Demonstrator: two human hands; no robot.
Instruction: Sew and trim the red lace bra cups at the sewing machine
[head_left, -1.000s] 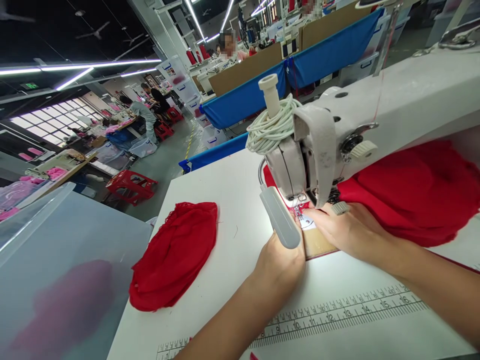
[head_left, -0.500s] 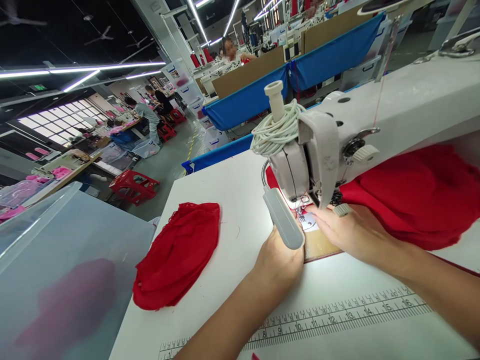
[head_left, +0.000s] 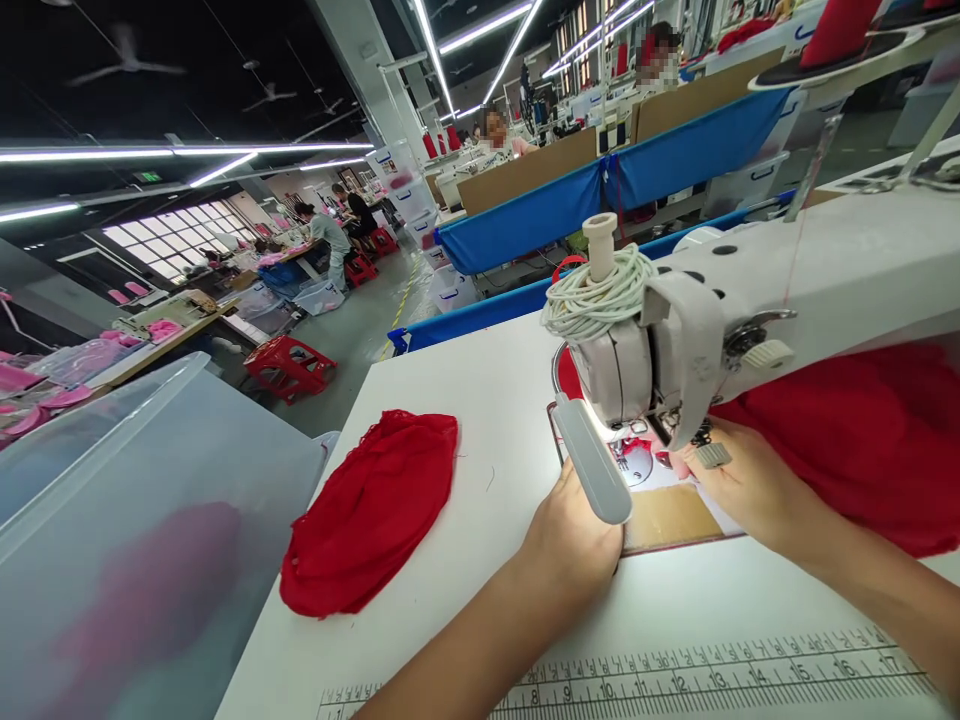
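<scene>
We see both hands at the needle area of a white sewing machine (head_left: 750, 290). The left hand (head_left: 574, 540) rests on the table (head_left: 450, 390) just under the machine's lamp arm (head_left: 596, 475), which hides its fingers, so we cannot tell whether they are curled or flat. The right hand (head_left: 742, 485) lies palm down, fingers stretched toward the presser foot, touching the edge of the red fabric (head_left: 862, 450) that spreads to its right beneath the machine arm. A second red piece (head_left: 371, 515) lies well apart, left of the left hand.
</scene>
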